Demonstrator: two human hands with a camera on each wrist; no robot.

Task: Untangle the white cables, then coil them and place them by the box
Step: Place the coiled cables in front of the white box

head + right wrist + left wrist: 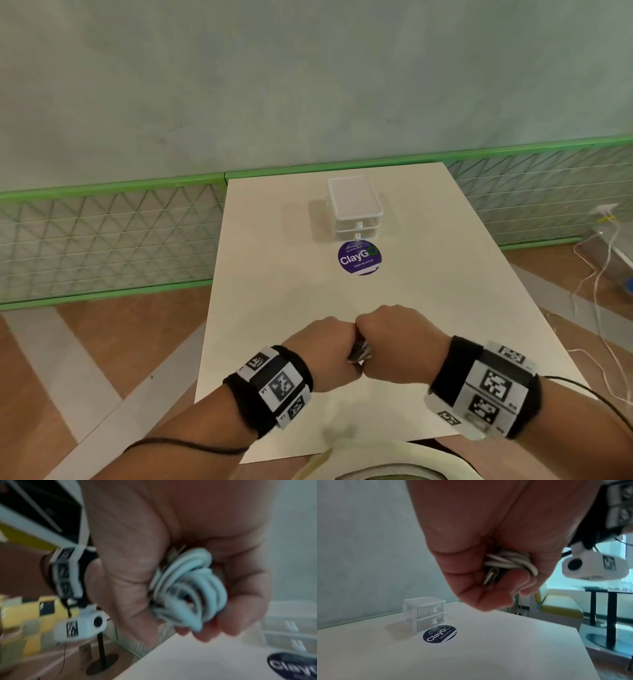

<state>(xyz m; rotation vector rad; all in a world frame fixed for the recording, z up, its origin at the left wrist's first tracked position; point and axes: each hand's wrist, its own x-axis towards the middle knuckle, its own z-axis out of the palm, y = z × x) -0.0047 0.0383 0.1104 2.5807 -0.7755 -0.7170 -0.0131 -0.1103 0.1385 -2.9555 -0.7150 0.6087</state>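
A bundle of white cables (pixel 359 353) is bunched between my two fists above the near half of the white table (pixel 274 308). My left hand (pixel 325 353) and right hand (pixel 400 342) press together knuckle to knuckle, both curled around the bundle. The left wrist view shows white strands (pixel 508 561) and a metal plug (pixel 490 577) inside the curled fingers. In the blurred right wrist view the cables (pixel 188 592) form a tight wad of loops. The small clear two-drawer box (pixel 354 209) stands at the table's far centre, well away from both hands.
A round purple ClayGo sticker (pixel 359 257) lies just in front of the box. A green mesh fence (pixel 109 236) runs behind the table. Loose white wires (pixel 599 291) trail over the floor at right. A pale curved chair edge (pixel 359 455) shows below the table's near edge.
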